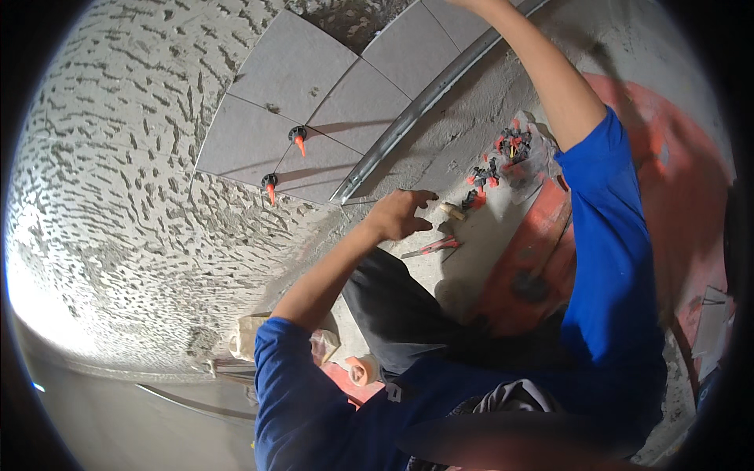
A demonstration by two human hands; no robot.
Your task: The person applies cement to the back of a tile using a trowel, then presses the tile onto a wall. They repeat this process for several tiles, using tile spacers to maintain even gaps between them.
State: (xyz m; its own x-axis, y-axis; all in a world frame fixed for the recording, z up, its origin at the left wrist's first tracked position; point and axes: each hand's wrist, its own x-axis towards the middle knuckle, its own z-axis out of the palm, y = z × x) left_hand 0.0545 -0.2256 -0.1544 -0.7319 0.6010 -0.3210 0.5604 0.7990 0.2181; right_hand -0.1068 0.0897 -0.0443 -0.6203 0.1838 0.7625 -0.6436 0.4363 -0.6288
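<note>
Your left hand (399,213) reaches out over the rough mortar floor with its fingers loosely curled and parted, pinching nothing that shows; the fingertips hover just short of a small pale wooden piece (452,209) and just above a pair of red-handled pliers (432,247) lying on the mortar. Your right arm goes up and out past the top edge of the view, so you cannot tell from here whether that hand is spread or closed, or what it holds.

Nearest your left fingers, the pale piece looks light and stiff, easy to nip between thumb and forefinger across its short sides. The pliers would be heavier and hard; their red handles look like the sound place to take them, though grit on the floor may make them slippery.

Just beyond, a heap of red and black tile-levelling clips (503,157) sits in a clear plastic bag on the floor. They seem small, light and rigid, apt to scatter if grabbed in a bunch.

Further left, grey tiles (290,71) lie set in the combed adhesive (118,173), with two orange levelling wedges (298,140) standing in the joints. A long metal straightedge (416,106) lies along the tiles' right edge.
</note>
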